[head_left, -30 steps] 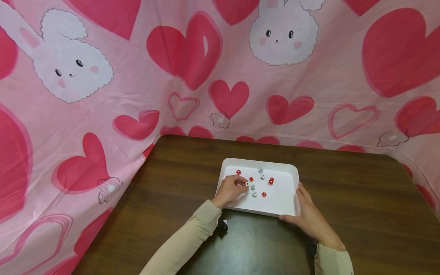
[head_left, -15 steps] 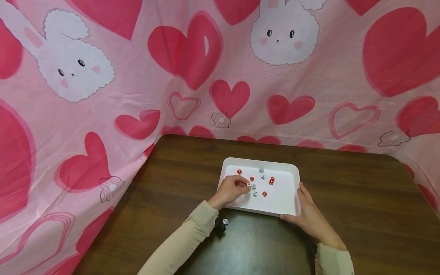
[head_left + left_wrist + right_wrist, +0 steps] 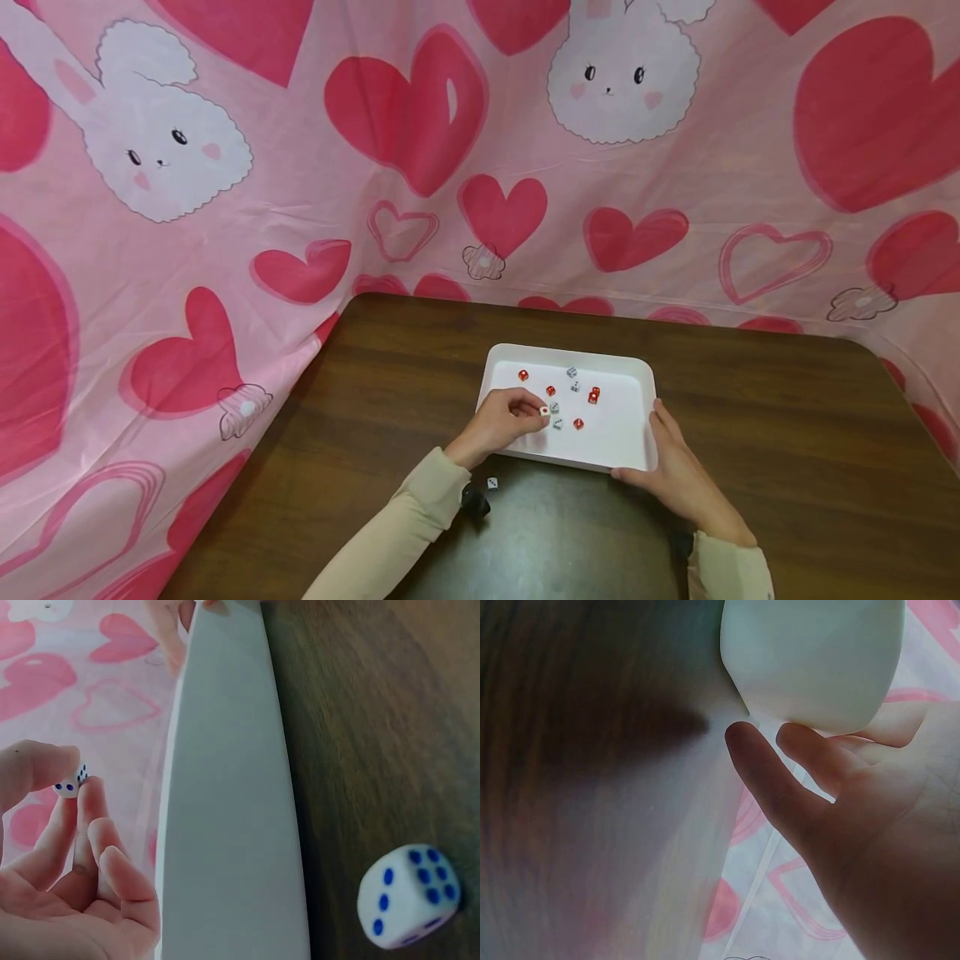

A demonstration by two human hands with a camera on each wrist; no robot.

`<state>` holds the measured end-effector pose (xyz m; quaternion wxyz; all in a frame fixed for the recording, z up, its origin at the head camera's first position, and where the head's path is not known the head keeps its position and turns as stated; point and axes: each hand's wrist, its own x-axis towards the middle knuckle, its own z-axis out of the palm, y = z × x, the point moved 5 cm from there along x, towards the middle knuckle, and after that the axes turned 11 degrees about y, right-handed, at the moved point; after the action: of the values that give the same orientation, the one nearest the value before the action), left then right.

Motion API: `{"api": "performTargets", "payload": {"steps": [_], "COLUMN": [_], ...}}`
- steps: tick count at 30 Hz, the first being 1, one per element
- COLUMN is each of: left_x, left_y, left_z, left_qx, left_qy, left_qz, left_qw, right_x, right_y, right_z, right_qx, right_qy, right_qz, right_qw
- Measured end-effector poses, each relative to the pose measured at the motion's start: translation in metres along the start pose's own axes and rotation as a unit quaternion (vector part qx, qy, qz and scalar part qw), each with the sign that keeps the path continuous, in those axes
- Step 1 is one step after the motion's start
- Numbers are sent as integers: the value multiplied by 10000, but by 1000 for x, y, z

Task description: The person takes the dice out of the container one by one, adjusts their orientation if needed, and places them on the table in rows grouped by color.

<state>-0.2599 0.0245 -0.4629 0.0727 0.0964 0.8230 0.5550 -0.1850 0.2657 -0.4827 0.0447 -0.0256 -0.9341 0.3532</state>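
A white die (image 3: 545,411) with dark dots is pinched between the thumb and fingertips of my left hand (image 3: 498,423), over the left half of a shallow white tray (image 3: 618,442). In the left wrist view, blue dots show on the pinched die (image 3: 67,784). Red dice (image 3: 578,423) and white dice (image 3: 575,387) lie spread inside the tray, two of the white ones close beside the fingertips. My right hand (image 3: 678,475) rests at the tray's near right corner, thumb along the front wall and straight fingers against the side; in the right wrist view the tray (image 3: 810,660) partly covers its fingers.
One more white die (image 3: 492,483) lies on the dark wooden table (image 3: 787,433) in front of the tray, near my left wrist; the left wrist view shows this table die (image 3: 409,896) close up. A pink heart-and-rabbit cloth (image 3: 405,108) hangs behind the table.
My left hand has shifted slightly right and nearer, carrying the pinched die beside the white dice. The table die has come out from behind my left wrist. My right hand stays at the corner.
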Motion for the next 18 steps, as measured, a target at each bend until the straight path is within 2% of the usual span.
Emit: {"api": "performTargets", "payload": {"steps": [6, 10, 18], "left_x": [-9, -15, -25], "left_y": [2, 6, 10], "left_z": [-3, -6, -11], "left_qx": [-41, 71, 75], "left_qy": [-23, -5, -66], "left_qz": [281, 519, 505], "left_qw": [9996, 9986, 9987], "right_x": [0, 0, 1], "right_y": [0, 1, 2], "right_z": [0, 1, 0], "right_qx": [-19, -11, 8], "right_qy": [168, 160, 95], "right_qz": [-206, -193, -157], "right_qw": [9996, 9997, 9998]}}
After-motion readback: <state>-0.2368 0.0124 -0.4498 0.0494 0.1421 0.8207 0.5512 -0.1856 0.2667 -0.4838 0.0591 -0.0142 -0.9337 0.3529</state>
